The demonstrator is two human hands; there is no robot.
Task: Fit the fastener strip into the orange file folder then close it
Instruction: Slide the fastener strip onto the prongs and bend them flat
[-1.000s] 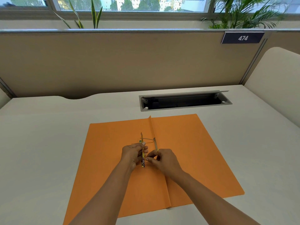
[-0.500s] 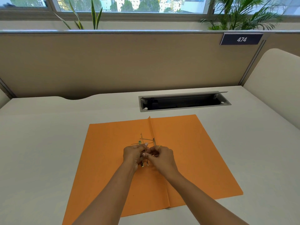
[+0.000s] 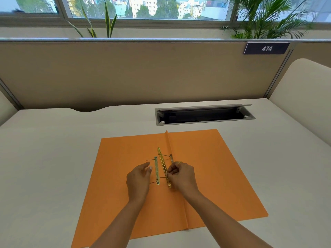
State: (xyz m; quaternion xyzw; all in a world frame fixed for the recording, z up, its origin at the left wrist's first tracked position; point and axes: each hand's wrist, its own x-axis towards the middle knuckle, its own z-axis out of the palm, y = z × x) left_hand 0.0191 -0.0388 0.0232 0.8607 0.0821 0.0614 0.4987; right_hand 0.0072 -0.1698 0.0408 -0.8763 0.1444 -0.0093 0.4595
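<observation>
Orange folder is lying open on the surface. Where both hands were pinching the strip together half a second ago, they are now apart: the left hand is hovering released beside one strip lying on the folder, while the right hand is grasping another strip. A sign is reading "474".

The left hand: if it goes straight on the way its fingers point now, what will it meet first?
Probably the flat gold strip lying on the orange folder, just past the open left hand. The fingertips are near it but apart; height above the folder is unclear.
</observation>
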